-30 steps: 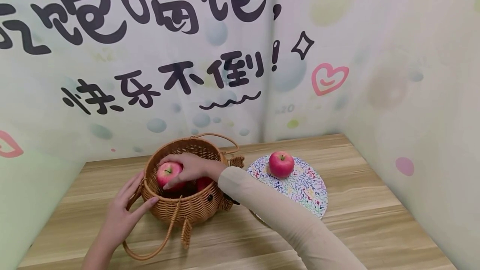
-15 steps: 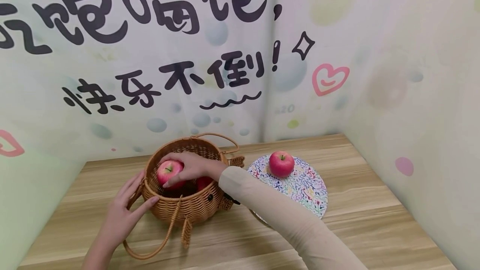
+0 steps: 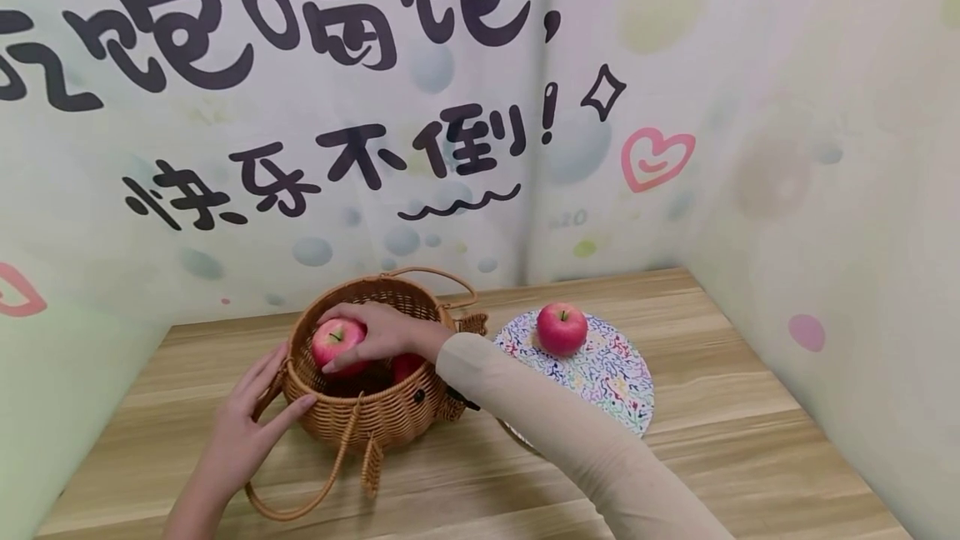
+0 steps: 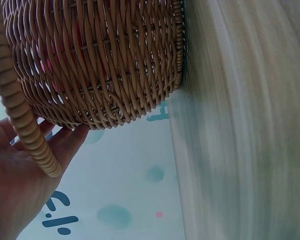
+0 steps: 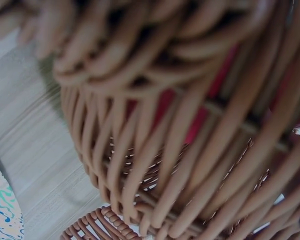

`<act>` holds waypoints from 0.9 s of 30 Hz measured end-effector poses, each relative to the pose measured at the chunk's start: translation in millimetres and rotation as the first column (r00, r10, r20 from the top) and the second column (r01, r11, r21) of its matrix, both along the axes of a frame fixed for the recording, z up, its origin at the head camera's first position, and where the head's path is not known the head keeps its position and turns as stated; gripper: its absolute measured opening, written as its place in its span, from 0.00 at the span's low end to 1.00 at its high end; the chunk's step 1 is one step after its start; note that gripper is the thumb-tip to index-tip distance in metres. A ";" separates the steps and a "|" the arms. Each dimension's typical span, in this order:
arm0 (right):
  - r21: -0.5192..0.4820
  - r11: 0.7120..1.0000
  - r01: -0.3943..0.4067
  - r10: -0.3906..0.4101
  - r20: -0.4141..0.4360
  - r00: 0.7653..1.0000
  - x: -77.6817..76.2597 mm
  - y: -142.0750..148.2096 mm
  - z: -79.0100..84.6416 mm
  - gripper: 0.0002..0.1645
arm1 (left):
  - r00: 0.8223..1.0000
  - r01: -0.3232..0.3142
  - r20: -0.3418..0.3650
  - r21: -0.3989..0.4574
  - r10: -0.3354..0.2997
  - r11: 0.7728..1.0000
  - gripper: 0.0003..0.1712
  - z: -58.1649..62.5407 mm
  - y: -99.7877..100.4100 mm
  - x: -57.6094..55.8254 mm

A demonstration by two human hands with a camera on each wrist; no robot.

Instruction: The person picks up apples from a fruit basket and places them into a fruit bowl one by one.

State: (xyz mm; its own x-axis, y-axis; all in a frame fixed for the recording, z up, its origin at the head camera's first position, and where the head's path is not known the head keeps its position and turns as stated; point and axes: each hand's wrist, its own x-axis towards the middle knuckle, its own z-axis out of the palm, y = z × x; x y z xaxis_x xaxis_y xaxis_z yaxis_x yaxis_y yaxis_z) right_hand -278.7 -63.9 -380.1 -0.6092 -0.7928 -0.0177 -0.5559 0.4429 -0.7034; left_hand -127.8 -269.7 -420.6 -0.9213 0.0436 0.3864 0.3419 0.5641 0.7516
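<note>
My right hand (image 3: 382, 336) reaches over the rim into a brown wicker basket (image 3: 360, 427) and holds a red apple (image 3: 336, 347), thumb in front and fingers behind. Beneath that wrist, part of another red apple (image 3: 406, 367) shows inside the basket. My left hand (image 3: 243, 432) rests against the basket's left side, its extended fingers and thumb spread along the wall and rim. In the left wrist view, the basket's looped handle (image 4: 20, 110) crosses in front of the left palm. Blurred wicker weave (image 5: 170, 145) fills the right wrist view, with red behind it; the right hand is hidden there.
Right of the basket lies a round plate (image 3: 626, 377) with a multicoloured squiggle pattern, partly behind the right sleeve (image 3: 570, 432). One red apple (image 3: 561, 329) sits on it. A printed wall (image 3: 480, 248) stands behind the wooden table (image 3: 750, 440).
</note>
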 end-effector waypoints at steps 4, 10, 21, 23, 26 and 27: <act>0.006 1.000 0.010 -0.010 -0.020 1.000 0.0 0.8 0.3 0.41 | 1.000 -0.003 0.008 -0.010 0.003 1.000 0.44 0.6 -0.4 -0.5; -0.005 1.000 0.004 -0.004 -0.050 0.999 -0.9 0.9 0.9 0.42 | 1.000 -0.005 -0.004 -0.016 0.005 1.000 0.44 -0.6 -1.2 -0.7; -0.016 1.000 0.013 -0.013 -0.047 0.999 -1.3 2.7 3.3 0.42 | 1.000 -0.004 -0.030 -0.015 0.003 1.000 0.44 -2.5 -2.1 -0.8; -0.019 1.000 0.013 -0.014 -0.040 0.999 -1.0 3.3 4.3 0.42 | 1.000 -0.004 -0.030 -0.015 0.003 1.000 0.45 -2.7 -2.2 -0.5; -0.022 1.000 0.011 -0.012 -0.031 0.999 -0.2 4.0 6.2 0.42 | 1.000 -0.004 -0.030 -0.014 0.004 1.000 0.45 -2.6 -2.3 -0.2; -0.022 1.000 0.011 -0.012 -0.030 0.999 0.0 4.1 6.8 0.43 | 1.000 -0.004 -0.030 -0.013 0.003 1.000 0.45 -2.5 -2.3 -0.1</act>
